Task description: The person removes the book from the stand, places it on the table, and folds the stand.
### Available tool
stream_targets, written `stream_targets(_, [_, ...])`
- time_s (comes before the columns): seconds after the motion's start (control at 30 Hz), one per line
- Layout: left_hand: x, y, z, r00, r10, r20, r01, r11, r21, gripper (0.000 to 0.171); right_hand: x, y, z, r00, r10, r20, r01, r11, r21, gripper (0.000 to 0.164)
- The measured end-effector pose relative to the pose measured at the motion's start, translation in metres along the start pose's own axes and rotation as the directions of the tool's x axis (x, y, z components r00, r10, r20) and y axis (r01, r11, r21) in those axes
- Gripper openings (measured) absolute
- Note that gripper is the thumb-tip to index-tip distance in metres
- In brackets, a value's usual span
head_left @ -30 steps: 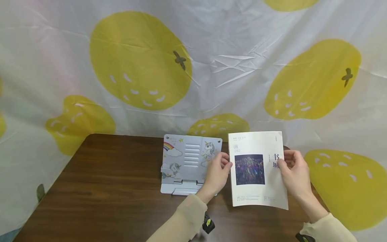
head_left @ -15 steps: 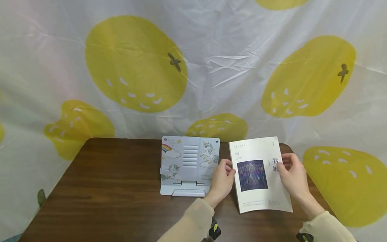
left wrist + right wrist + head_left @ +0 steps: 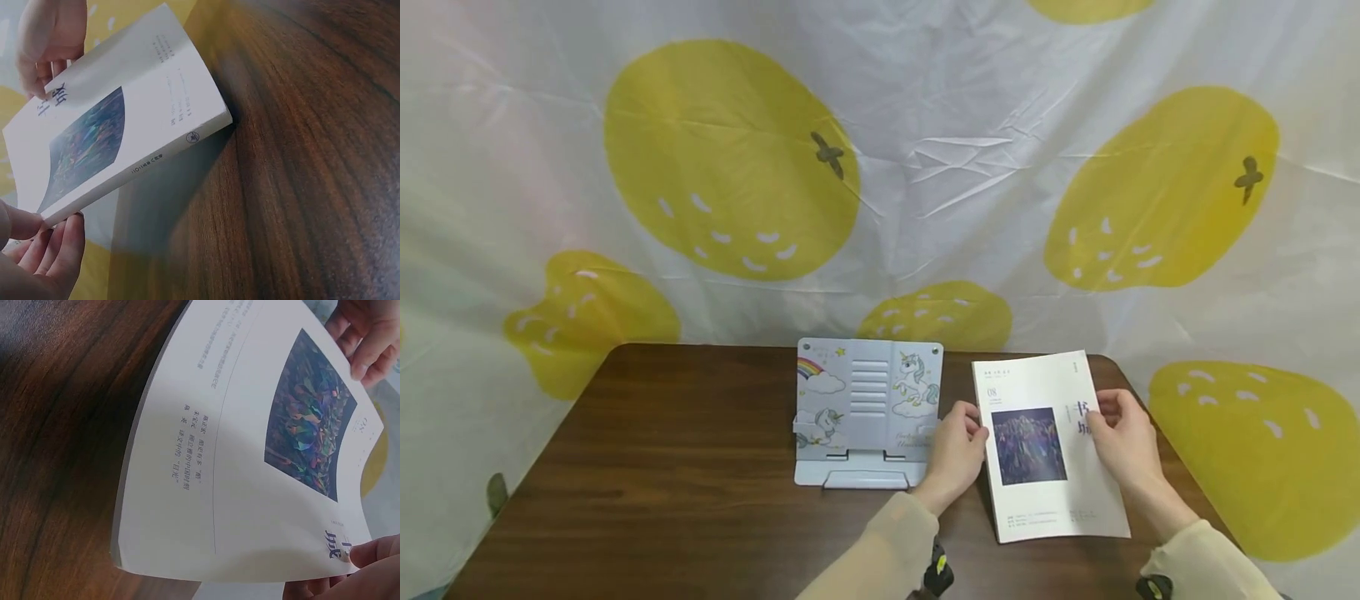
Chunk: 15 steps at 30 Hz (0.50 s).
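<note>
Out at the far left, a pale fabric backdrop [image 3: 940, 208] printed with big yellow fruit drops down behind the dark wood-grain table [image 3: 685, 450], and there, right of the table's middle, stands the metal book stand [image 3: 867, 396], leaning back, white with unicorns, clouds, a rainbow and a column of slots! A little further right comes the left hand [image 3: 953, 450], cream sleeve [image 3: 883, 542] and dark wrist strap [image 3: 938, 571] below it, overlapping the stand's lower right corner from this angle, thumb and fingers pinching the spine edge. And here is the paperback magazine [image 3: 1082, 492], front cover up, to the right of the stand and between the two hands, tilted, its top end raised; its lower spine corner is down at the tabletop, though whether it touches I cannot tell. Look at that cover: "08" at the top, a dark, colourful square picture [image 3: 1028, 446], purple characters beside it, the sheet curving slightly. Finally, the right hand [image 3: 1123, 433] grips the opposite edge, thumb on the front, fingers tucked behind.
</note>
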State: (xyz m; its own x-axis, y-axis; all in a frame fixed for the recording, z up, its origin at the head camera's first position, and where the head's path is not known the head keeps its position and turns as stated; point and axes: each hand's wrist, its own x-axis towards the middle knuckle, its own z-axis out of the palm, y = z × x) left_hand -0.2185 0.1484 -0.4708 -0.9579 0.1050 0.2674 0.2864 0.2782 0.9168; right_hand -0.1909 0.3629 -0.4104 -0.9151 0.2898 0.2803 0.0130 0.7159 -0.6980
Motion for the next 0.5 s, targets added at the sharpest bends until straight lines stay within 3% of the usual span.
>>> stream_targets(0.23, [0.000, -0.004, 0.007, 1.000, 0.021, -0.003, -0.021, 0.996, 0.082, 0.017, 0.005, 0.013, 0.006, 1.000, 0.025, 0.000, -0.025, 0.999, -0.026, 0.029])
stream_targets(0.5, [-0.001, -0.009, 0.009, 1.000, 0.007, 0.009, -0.008, 0.997, 0.073, 0.020, 0.011, 0.025, 0.016, 0.996, 0.072, 0.052, -0.070, 0.997, -0.039, 0.032])
